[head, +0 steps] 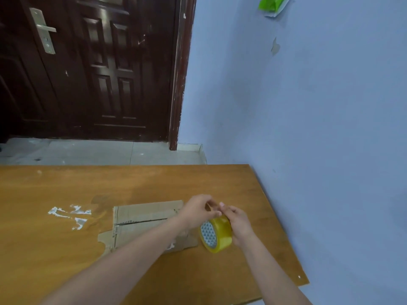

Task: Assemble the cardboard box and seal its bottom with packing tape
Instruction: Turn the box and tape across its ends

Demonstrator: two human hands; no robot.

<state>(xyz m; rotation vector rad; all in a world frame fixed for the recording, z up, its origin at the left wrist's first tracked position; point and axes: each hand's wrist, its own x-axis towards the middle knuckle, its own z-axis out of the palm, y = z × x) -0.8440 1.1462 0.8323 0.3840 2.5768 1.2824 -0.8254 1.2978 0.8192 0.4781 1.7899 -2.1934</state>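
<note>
Item: cardboard box [145,219], 1 unit, on the wooden worktop [66,249], near the middle and partly under the left forearm. Condition: appears folded up with its bottom flaps closed and facing up; a seam runs across the top face. No fresh strip of tape is visible along that seam (old residue at the edges only).

Item: packing tape roll [216,235], yellow, 1 unit, just beside the box's right end, raised on edge. Right hand [239,225] grips the roll, fingers curled round its outer rim. Left hand [198,211] pinches at the top of the roll, fingertips together, apparently picking at the free end; whether the end is lifted cannot be told.

Status, as judged: assembly looks done; sealing not begun. Remaining: free the tape end, lay it along the seam, cut, press down.

Also present: white scraps [70,214] stuck to the worktop, left of the box.
</note>
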